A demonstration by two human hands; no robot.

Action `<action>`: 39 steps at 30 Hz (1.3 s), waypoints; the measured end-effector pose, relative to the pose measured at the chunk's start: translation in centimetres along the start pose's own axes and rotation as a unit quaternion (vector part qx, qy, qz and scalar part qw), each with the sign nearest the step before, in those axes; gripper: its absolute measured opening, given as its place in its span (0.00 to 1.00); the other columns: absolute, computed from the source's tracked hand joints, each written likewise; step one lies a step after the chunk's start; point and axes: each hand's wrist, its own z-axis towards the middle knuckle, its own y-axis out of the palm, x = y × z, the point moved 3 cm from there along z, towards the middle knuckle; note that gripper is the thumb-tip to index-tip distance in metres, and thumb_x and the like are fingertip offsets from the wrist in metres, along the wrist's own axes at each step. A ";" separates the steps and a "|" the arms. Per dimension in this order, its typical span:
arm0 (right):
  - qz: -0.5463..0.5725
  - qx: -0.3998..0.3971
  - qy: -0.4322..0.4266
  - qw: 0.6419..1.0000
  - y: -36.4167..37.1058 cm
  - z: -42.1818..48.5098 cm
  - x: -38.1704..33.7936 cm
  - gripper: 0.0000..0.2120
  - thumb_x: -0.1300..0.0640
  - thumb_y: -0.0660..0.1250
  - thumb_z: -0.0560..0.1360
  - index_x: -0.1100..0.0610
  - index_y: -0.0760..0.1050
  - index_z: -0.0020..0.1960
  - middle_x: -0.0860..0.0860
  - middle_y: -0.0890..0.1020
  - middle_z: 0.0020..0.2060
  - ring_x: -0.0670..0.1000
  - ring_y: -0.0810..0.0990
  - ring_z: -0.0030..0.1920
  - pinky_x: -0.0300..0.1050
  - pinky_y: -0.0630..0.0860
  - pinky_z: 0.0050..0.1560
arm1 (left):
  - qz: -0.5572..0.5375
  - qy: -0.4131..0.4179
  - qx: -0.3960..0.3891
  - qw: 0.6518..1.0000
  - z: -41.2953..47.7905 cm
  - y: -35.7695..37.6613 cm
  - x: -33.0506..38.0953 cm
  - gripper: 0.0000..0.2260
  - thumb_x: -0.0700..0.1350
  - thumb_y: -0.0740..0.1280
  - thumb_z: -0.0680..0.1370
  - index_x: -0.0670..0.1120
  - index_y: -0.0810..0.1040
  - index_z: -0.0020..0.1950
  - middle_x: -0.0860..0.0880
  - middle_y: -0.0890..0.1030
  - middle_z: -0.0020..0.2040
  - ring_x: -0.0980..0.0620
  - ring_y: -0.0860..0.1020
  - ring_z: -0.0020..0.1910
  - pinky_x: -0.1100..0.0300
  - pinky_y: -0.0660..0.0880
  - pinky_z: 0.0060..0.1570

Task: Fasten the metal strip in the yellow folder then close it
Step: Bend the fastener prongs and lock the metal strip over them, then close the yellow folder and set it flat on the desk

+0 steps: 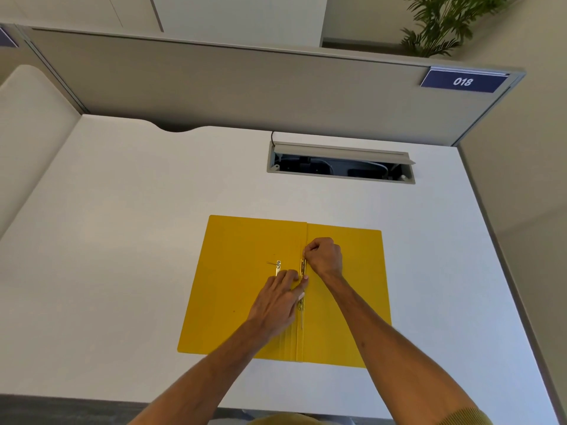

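Note:
A yellow folder [236, 289] lies open and flat on the white desk [122, 240], spine toward me. A gold metal strip [302, 268] runs along the spine fold. My right hand [323, 256] is curled at the strip's far end, fingertips pinching it. My left hand [276, 302] lies flat on the left flap, its fingers pressing by the strip's middle. A second loose gold metal piece [278, 266] rests on the left flap just beyond my left fingers, partly hidden by them.
An open cable hatch [340, 164] is set in the desk behind the folder. A grey partition [245, 87] with a blue "018" plate [462, 81] bounds the back and right. The desk's near edge lies under my forearms.

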 end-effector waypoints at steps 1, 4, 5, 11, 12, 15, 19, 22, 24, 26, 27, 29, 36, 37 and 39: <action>-0.006 -0.001 -0.007 1.000 0.0 0.0 -0.1 0.07 0.63 0.70 0.78 0.61 0.88 0.50 0.55 0.90 0.50 0.55 0.88 0.52 0.53 0.86 0.52 | -0.003 -0.001 0.002 1.000 0.0 0.0 -0.1 0.25 0.47 0.61 0.87 0.51 0.62 0.85 0.47 0.70 0.74 0.45 0.71 0.74 0.48 0.74 0.70; -0.019 0.000 -0.021 1.000 0.1 0.0 -0.5 0.07 0.62 0.70 0.78 0.60 0.88 0.50 0.55 0.90 0.50 0.55 0.88 0.52 0.52 0.86 0.50 | -0.004 -0.003 0.005 1.000 -0.2 0.1 -0.2 0.27 0.47 0.62 0.86 0.52 0.61 0.85 0.47 0.69 0.75 0.45 0.70 0.75 0.48 0.74 0.71; -0.019 0.001 -0.020 1.000 0.1 0.0 -0.5 0.06 0.62 0.71 0.78 0.60 0.87 0.50 0.56 0.90 0.49 0.56 0.88 0.51 0.52 0.86 0.50 | -0.005 -0.003 0.006 1.000 -0.3 0.2 -0.2 0.27 0.47 0.62 0.86 0.52 0.60 0.86 0.47 0.69 0.75 0.45 0.70 0.75 0.48 0.74 0.71; -0.004 0.028 -0.021 0.999 -0.4 -0.3 -0.2 0.05 0.61 0.74 0.77 0.60 0.85 0.52 0.56 0.89 0.47 0.56 0.88 0.49 0.51 0.84 0.48 | -0.017 -0.010 0.023 1.000 -1.7 1.1 -0.2 0.27 0.54 0.55 0.89 0.55 0.52 0.87 0.48 0.67 0.80 0.45 0.68 0.79 0.45 0.71 0.77; -0.001 0.040 -0.028 0.999 -0.5 -0.5 -0.1 0.05 0.62 0.72 0.78 0.60 0.85 0.52 0.56 0.90 0.47 0.56 0.88 0.50 0.51 0.84 0.48 | -0.023 -0.015 0.022 0.999 -1.9 1.2 -0.3 0.27 0.55 0.54 0.90 0.56 0.49 0.88 0.49 0.65 0.82 0.45 0.66 0.81 0.44 0.69 0.79; 0.007 0.072 -0.059 0.996 -0.4 -1.6 0.0 0.06 0.63 0.69 0.80 0.59 0.85 0.53 0.54 0.89 0.48 0.54 0.87 0.50 0.50 0.83 0.46 | -0.043 -0.021 0.017 0.999 -2.9 1.5 -0.9 0.27 0.58 0.50 0.90 0.60 0.43 0.88 0.51 0.59 0.87 0.46 0.61 0.86 0.42 0.63 0.84; -0.038 0.090 -0.146 0.984 1.6 -4.4 -0.9 0.07 0.59 0.68 0.82 0.53 0.83 0.57 0.48 0.86 0.54 0.51 0.85 0.51 0.51 0.84 0.44 | -0.064 -0.053 0.029 0.996 -4.7 0.9 -3.1 0.27 0.59 0.48 0.90 0.59 0.45 0.88 0.51 0.58 0.88 0.48 0.59 0.87 0.44 0.61 0.85; -0.100 0.063 -0.240 0.963 4.6 -7.0 -2.3 0.09 0.58 0.67 0.81 0.52 0.82 0.59 0.48 0.84 0.56 0.52 0.83 0.56 0.54 0.82 0.50 | -0.112 -0.162 0.071 0.978 -6.7 -0.4 -6.2 0.28 0.56 0.54 0.90 0.53 0.52 0.88 0.49 0.60 0.88 0.47 0.59 0.87 0.45 0.62 0.84; -0.158 0.007 -0.285 0.945 7.1 -8.8 -3.0 0.13 0.56 0.66 0.81 0.51 0.81 0.64 0.48 0.83 0.62 0.52 0.81 0.62 0.54 0.80 0.55 | -0.158 -0.261 0.109 0.946 -8.1 -1.4 -8.6 0.29 0.51 0.61 0.88 0.48 0.57 0.88 0.45 0.61 0.87 0.43 0.60 0.86 0.43 0.62 0.84; -0.203 -0.036 -0.302 0.931 9.3 -10.2 -3.3 0.17 0.54 0.65 0.81 0.50 0.77 0.70 0.49 0.80 0.68 0.53 0.78 0.68 0.53 0.78 0.61 | -0.186 -0.341 0.125 0.913 -9.4 -2.3 -10.6 0.29 0.47 0.64 0.86 0.44 0.59 0.86 0.41 0.62 0.86 0.39 0.62 0.84 0.39 0.65 0.82; -0.216 -0.047 -0.300 0.928 10.2 -10.7 -3.4 0.20 0.53 0.65 0.81 0.49 0.75 0.73 0.49 0.78 0.71 0.53 0.76 0.70 0.53 0.77 0.64 | -0.197 -0.368 0.126 0.900 -10.0 -2.7 -11.5 0.29 0.46 0.65 0.86 0.43 0.60 0.86 0.40 0.64 0.84 0.37 0.64 0.83 0.38 0.67 0.80; -0.232 -0.059 -0.284 0.928 11.5 -11.6 -3.4 0.24 0.52 0.65 0.81 0.49 0.71 0.77 0.50 0.74 0.75 0.54 0.73 0.74 0.54 0.75 0.68 | -0.218 -0.395 0.119 0.885 -10.7 -3.2 -12.5 0.29 0.45 0.65 0.85 0.43 0.61 0.85 0.39 0.67 0.81 0.35 0.69 0.78 0.36 0.71 0.75; -0.267 -0.094 -0.238 0.929 13.8 -13.5 -2.8 0.34 0.50 0.67 0.80 0.51 0.60 0.83 0.54 0.59 0.84 0.58 0.60 0.83 0.59 0.69 0.77 | -0.292 -0.420 0.112 0.852 -10.7 -3.8 -13.6 0.25 0.44 0.66 0.84 0.45 0.66 0.81 0.38 0.71 0.76 0.35 0.71 0.74 0.37 0.71 0.72; -0.268 -0.094 -0.238 0.929 13.8 -13.6 -2.8 0.34 0.50 0.67 0.80 0.51 0.60 0.83 0.54 0.59 0.84 0.58 0.60 0.83 0.59 0.68 0.77 | -0.309 -0.430 0.116 0.840 -10.6 -4.0 -13.7 0.25 0.44 0.67 0.84 0.45 0.67 0.81 0.38 0.71 0.75 0.34 0.70 0.74 0.36 0.70 0.73; -0.270 -0.094 -0.237 0.928 13.8 -13.6 -2.9 0.35 0.49 0.68 0.80 0.51 0.60 0.83 0.54 0.59 0.84 0.58 0.60 0.83 0.59 0.68 0.77 | -0.335 -0.451 0.118 0.819 -10.2 -4.4 -14.1 0.25 0.44 0.68 0.84 0.44 0.68 0.80 0.37 0.71 0.75 0.33 0.69 0.75 0.36 0.69 0.74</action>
